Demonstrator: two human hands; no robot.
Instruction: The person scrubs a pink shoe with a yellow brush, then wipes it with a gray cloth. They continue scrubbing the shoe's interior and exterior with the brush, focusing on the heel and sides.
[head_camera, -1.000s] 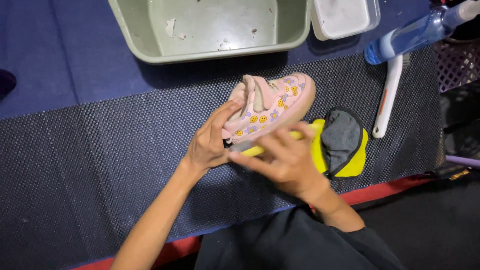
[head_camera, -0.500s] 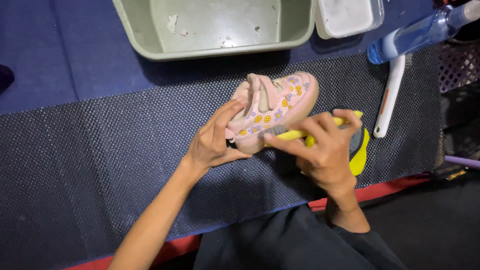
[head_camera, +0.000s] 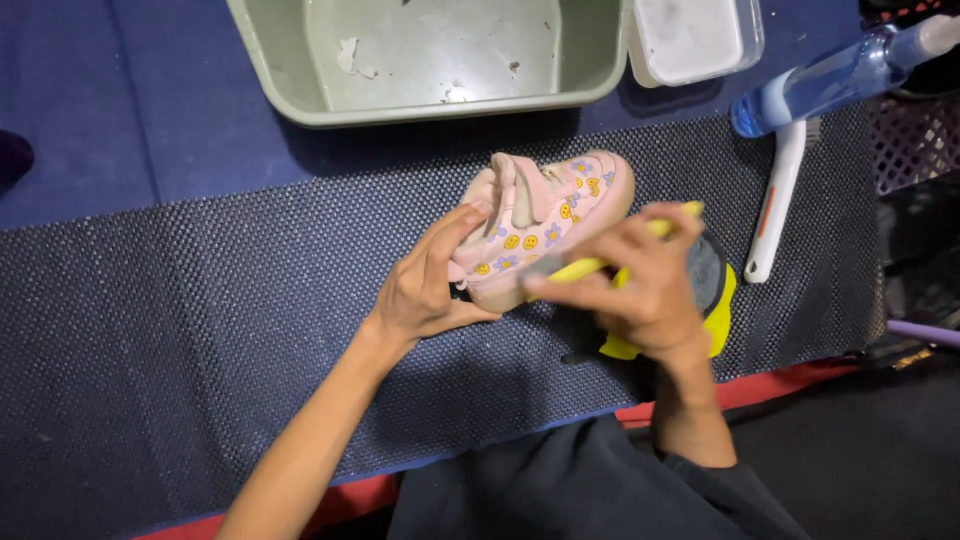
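A small pink child's shoe (head_camera: 553, 211) with yellow and purple patterns and two straps lies on its side on a dark grid mat (head_camera: 200, 330). My left hand (head_camera: 432, 282) grips its heel end. My right hand (head_camera: 640, 285) holds a yellow cloth (head_camera: 580, 267) pressed against the shoe's sole edge. Under the right hand lies a yellow and grey cloth (head_camera: 715, 300) on the mat.
A green plastic tub (head_camera: 420, 60) stands at the back, with a white container (head_camera: 695, 38) to its right. A blue spray bottle (head_camera: 830, 75) and a white brush (head_camera: 775, 205) lie at the right. A blue table surface (head_camera: 120, 120) surrounds the mat.
My right hand slid along the sole with the yellow cloth, from the heel side toward the toe and back a little. The left hand kept hold of the shoe.
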